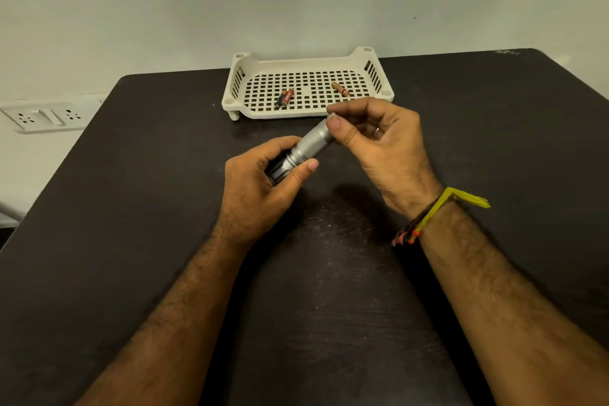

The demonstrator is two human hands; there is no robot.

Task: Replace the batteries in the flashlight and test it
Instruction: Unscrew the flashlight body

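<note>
while both bare forearms reach in from the near edge of the dark table [131,208], the left hand [260,188] wraps its fingers around the dark head end of a silver flashlight [304,150], thumb laid along the ring where the head meets the barrel. the flashlight is held just above the tabletop, tilted up and away to the right. the right hand [382,145], with a yellow thread bracelet [438,211] at the wrist, pinches the flashlight's far tail end between thumb and forefinger, the other fingers curled in; whether a tail cap sits there cannot be told. just beyond the hands, near the table's far edge, stands a cream perforated plastic tray [308,109]. in its left part lie two batteries [285,98] side by side, touching, one with a red-orange label. well apart from them, in the right part, lies another brownish battery [340,89]. off the table at the far left, white wall sockets [43,117] show.
</note>
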